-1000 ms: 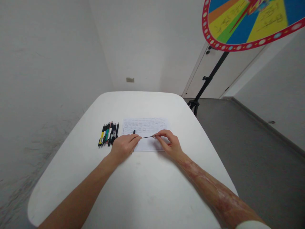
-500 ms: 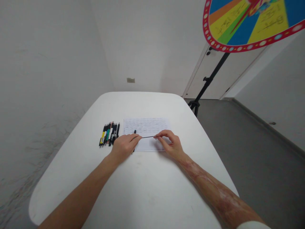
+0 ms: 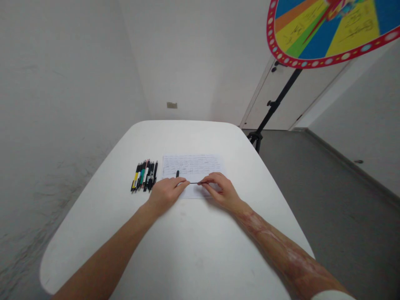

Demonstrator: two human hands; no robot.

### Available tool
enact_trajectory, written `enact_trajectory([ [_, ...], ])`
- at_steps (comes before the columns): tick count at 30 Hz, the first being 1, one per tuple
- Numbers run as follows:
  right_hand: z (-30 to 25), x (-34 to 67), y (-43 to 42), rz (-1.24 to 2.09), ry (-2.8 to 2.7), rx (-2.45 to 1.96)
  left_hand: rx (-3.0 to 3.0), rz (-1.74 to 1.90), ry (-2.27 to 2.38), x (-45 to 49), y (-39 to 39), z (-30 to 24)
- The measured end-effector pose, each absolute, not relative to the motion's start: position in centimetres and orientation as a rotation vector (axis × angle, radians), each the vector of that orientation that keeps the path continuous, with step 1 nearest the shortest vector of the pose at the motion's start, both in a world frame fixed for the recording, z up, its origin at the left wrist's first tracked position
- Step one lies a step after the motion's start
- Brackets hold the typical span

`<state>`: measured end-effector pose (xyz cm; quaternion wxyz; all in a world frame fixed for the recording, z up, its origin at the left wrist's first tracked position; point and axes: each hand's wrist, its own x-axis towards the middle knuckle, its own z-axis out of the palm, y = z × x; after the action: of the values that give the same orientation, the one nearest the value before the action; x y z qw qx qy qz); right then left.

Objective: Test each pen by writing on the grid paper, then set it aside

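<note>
My left hand [image 3: 165, 193] rests on the white table [image 3: 187, 254], closed around a black pen [image 3: 177, 173] whose end sticks out past the knuckles. My right hand [image 3: 220, 191] pinches one end of a thin black refill rod [image 3: 195, 183] between thumb and fingertips. The rod runs level between the two hands, its left end at my left fingertips. Both hands lie over the near edge of a sheet of paper [image 3: 193, 164] covered in handwriting.
A row of several pens [image 3: 144, 176] lies side by side left of the paper. Behind the table at the right stands a colourful prize wheel [image 3: 328, 29] on a black tripod [image 3: 271, 108]. White walls close in on the left and back; grey floor lies to the right.
My hands have come closer together and slightly toward me. The stretch of rod showing between them is shorter than before.
</note>
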<state>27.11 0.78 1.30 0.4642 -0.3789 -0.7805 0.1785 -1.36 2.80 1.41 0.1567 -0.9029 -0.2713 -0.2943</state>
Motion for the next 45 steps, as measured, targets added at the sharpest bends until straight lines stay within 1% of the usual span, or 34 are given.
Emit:
enact_trajectory([
  [7,1.1,27.2,0.5,0.628,-1.8,-0.943,-2.608,-0.891,-0.833,-1.4,2.7,1.3],
  [15,1.2,27.3,0.7,0.515,-1.749,-1.017,-2.608,-0.906,-0.841,-1.3,2.6,1.4],
  [18,1.3,27.2,0.7,0.512,-1.715,-1.014,-2.596,-0.997,-0.836,-0.8,2.4,1.8],
  [20,1.3,27.3,0.7,0.528,-1.686,-1.01,-2.565,-1.093,-0.893,-0.6,2.2,2.3],
  [23,1.3,27.3,0.9,0.543,-1.589,-1.026,-2.482,-1.166,-1.109,-0.8,2.2,2.7],
  [25,1.2,27.3,1.1,0.544,-1.517,-1.046,-2.432,-1.112,-1.289,-1.0,2.3,2.7],
  [28,1.0,27.2,1.3,0.557,-1.45,-1.067,-2.432,-0.919,-1.51,-1.3,2.4,2.3],
  [31,0.8,27.2,1.4,0.563,-1.419,-1.067,-2.499,-0.78,-1.595,-1.4,2.5,1.7],
  [35,0.7,27.3,1.5,0.592,-1.386,-1.053,-2.61,-0.791,-1.551,-1.5,2.4,1.5],
  [38,0.7,27.4,1.7,0.615,-1.338,-1.028,-2.69,-0.878,-1.385,-1.4,2.3,1.6],
  [41,0.5,27.6,2.0,0.622,-1.27,-1.006,-2.661,-1.012,-1.184,-1.3,2.3,1.9],
  [45,0.3,27.6,2.1,0.631,-1.214,-0.99,-2.6,-1.089,-1.08,-1.2,2.3,2.1],
])
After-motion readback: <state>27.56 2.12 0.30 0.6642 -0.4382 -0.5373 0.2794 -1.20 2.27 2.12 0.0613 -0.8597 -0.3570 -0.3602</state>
